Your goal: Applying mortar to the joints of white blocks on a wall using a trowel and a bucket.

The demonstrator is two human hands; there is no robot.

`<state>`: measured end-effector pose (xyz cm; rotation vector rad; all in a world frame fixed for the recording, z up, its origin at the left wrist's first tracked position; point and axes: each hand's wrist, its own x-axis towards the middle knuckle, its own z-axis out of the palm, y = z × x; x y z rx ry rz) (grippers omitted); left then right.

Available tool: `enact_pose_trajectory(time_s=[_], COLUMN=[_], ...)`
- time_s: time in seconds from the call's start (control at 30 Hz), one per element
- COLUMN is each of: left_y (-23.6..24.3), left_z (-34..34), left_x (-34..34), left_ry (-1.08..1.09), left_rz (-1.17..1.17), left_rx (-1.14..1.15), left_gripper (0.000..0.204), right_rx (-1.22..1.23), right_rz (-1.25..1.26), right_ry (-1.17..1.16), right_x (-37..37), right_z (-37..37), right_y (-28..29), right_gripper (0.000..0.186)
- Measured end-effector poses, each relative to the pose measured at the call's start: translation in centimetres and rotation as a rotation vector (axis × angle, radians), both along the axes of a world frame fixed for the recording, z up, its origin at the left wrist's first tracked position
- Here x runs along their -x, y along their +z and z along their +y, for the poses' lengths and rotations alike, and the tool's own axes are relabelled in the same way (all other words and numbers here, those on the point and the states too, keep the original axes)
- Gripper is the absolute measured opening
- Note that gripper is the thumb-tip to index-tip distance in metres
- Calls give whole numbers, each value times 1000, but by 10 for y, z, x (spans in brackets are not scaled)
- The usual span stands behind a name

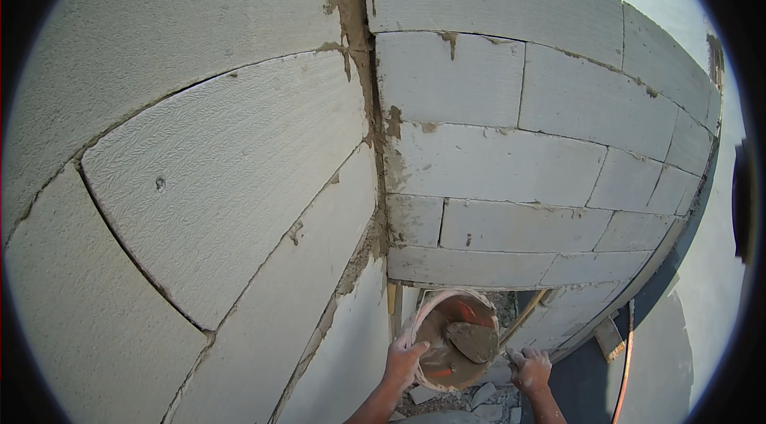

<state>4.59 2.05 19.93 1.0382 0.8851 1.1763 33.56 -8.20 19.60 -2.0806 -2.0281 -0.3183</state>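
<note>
A round bucket (420, 314) with grey-brown mortar and some orange on its inner wall is below me, beside the corner of the block walls. My left hand (405, 360) grips its left rim, thumb over the edge. Inside the bucket, a mortar-coated trowel (472, 342) lies over the wet mortar, its broad blade tilted. Just right of the rim, my right hand (531, 368) is closed, knuckles up, apparently around the trowel's handle; the handle itself is hardly visible. Both hands are smeared with pale dust or mortar.
Pale block walls rise on the left (231, 185) and ahead (495, 161), meeting at a mortar-smeared corner joint (373, 105). Yellowish wooden strips (527, 316) stand near the bucket. Broken block pieces (483, 396) lie below. An orange hose or cable (625, 368) runs at the right.
</note>
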Motion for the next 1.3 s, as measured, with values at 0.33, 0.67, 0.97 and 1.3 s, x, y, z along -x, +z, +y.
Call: enact_pose_trajectory(time_s=[0.33,0.67,0.97,1.3], left_y=[-28,-41,-45,-47], left_z=[21,35,53,59], left_x=[23,47,58,57], left_ry=[98,172,114,114], left_rz=[-521,-547,-541,-525], left_rx=[262,281,274,354], left_gripper=[64,60,65,51], right_rx=[-62,-39,-233,-490], right_rz=[440,642,788,766], right_ry=[111,92,193,344], right_x=[28,44,59,124], right_z=[-2,10,63,207], right_y=[-1,-8,112,462], right_gripper=[44,50,48,67])
